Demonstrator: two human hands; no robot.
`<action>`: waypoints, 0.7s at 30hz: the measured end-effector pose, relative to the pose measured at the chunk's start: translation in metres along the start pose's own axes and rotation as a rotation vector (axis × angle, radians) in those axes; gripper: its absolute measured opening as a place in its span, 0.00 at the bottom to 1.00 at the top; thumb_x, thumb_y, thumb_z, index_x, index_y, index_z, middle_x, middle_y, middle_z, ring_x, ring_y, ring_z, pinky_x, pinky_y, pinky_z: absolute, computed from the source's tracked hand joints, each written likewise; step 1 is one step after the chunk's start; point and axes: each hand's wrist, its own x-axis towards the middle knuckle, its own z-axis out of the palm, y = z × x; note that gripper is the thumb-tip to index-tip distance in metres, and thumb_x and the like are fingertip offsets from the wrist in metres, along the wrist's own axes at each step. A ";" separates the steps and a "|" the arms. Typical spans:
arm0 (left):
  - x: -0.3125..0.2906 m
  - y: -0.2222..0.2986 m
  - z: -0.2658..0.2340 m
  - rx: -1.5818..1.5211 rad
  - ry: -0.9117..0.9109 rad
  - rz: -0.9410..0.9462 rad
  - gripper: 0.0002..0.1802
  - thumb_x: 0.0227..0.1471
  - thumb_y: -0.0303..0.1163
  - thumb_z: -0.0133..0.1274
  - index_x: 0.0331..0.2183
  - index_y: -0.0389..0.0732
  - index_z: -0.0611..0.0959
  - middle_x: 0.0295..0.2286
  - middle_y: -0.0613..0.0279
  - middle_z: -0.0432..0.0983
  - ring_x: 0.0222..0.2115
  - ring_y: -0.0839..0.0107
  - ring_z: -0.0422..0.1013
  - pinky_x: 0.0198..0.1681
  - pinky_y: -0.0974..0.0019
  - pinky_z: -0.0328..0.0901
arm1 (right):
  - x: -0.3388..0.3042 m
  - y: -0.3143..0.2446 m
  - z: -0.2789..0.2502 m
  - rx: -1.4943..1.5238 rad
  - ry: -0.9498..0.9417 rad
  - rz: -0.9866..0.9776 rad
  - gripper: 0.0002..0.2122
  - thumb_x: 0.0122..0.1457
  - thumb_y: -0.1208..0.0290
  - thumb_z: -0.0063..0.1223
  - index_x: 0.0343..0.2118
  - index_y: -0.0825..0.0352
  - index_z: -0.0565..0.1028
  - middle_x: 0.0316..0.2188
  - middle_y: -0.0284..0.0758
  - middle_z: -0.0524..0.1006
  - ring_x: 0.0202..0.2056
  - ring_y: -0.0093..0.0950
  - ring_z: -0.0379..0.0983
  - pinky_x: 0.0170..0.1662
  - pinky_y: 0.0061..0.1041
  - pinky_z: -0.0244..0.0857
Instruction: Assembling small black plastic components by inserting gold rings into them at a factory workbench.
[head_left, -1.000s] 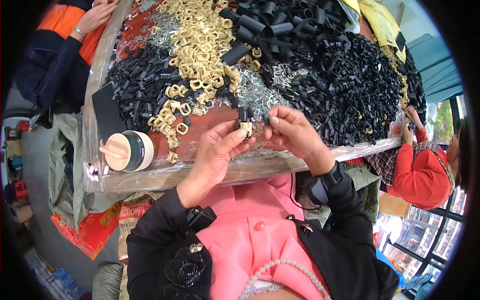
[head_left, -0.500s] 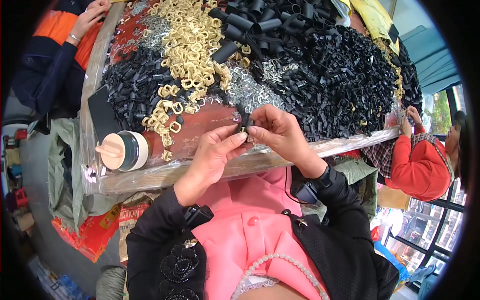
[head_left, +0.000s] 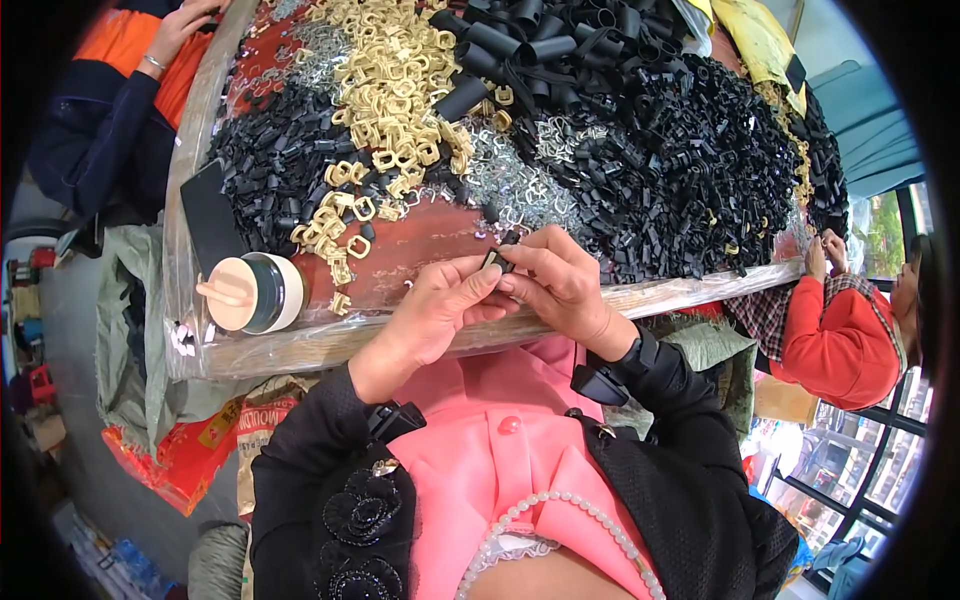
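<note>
Red-topped table (head_left: 425, 240) is extending right of and beyond the lidded jar (head_left: 291, 292). Heap of small black parts (head_left: 690, 170) is lying well to the jar's right and beyond it. Tan loops (head_left: 395, 90) are trailing from just beside the jar away past it. Silvery clips (head_left: 512, 185) are lying between, right of the jar. Left hand (head_left: 437, 308), right of the jar, is pinching with thumb and fingers drawn together; right hand (head_left: 562, 290), farther right, is closing likewise. Both are gripping one small dark piece (head_left: 496, 260), right of the jar; fingers are partly hiding its shape.
</note>
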 end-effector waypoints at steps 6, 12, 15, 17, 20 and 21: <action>0.003 0.005 -0.004 0.100 0.026 0.006 0.14 0.50 0.35 0.44 0.34 0.35 0.72 0.26 0.63 0.71 0.27 0.74 0.70 0.30 0.76 0.66 | 0.003 0.009 -0.001 -0.077 -0.048 -0.186 0.14 0.40 0.74 0.57 0.33 0.69 0.72 0.22 0.36 0.68 0.23 0.28 0.66 0.23 0.22 0.61; -0.002 0.005 -0.021 0.211 0.043 0.116 0.15 0.49 0.36 0.46 0.35 0.34 0.73 0.26 0.61 0.72 0.24 0.76 0.70 0.27 0.76 0.65 | 0.034 0.011 -0.014 -0.112 -0.034 -0.207 0.12 0.41 0.77 0.54 0.32 0.68 0.71 0.23 0.36 0.68 0.23 0.30 0.67 0.24 0.23 0.61; -0.001 0.005 -0.025 0.194 0.057 0.119 0.16 0.49 0.35 0.46 0.36 0.34 0.72 0.27 0.60 0.72 0.25 0.75 0.70 0.28 0.76 0.65 | 0.072 0.043 -0.015 -0.257 -0.048 -0.227 0.12 0.41 0.77 0.53 0.32 0.66 0.71 0.26 0.35 0.69 0.26 0.31 0.67 0.27 0.25 0.61; 0.000 0.007 -0.023 0.194 0.062 0.125 0.16 0.49 0.35 0.46 0.37 0.33 0.71 0.27 0.60 0.72 0.25 0.74 0.70 0.29 0.76 0.65 | 0.101 0.068 -0.009 -0.319 -0.047 -0.244 0.12 0.42 0.76 0.53 0.33 0.65 0.71 0.27 0.34 0.69 0.29 0.31 0.66 0.30 0.26 0.60; 0.000 0.010 -0.017 0.133 0.122 0.147 0.15 0.48 0.33 0.47 0.37 0.35 0.69 0.30 0.57 0.71 0.29 0.71 0.71 0.29 0.76 0.65 | 0.138 0.095 0.008 -0.558 -0.074 -0.335 0.12 0.42 0.73 0.52 0.33 0.64 0.70 0.29 0.32 0.69 0.33 0.31 0.64 0.35 0.27 0.56; -0.001 0.010 -0.017 0.141 0.121 0.153 0.15 0.48 0.33 0.47 0.37 0.35 0.69 0.30 0.57 0.71 0.29 0.71 0.71 0.29 0.76 0.65 | 0.142 0.107 0.015 -0.638 -0.086 -0.326 0.12 0.41 0.71 0.51 0.32 0.62 0.70 0.28 0.31 0.69 0.33 0.31 0.64 0.35 0.28 0.55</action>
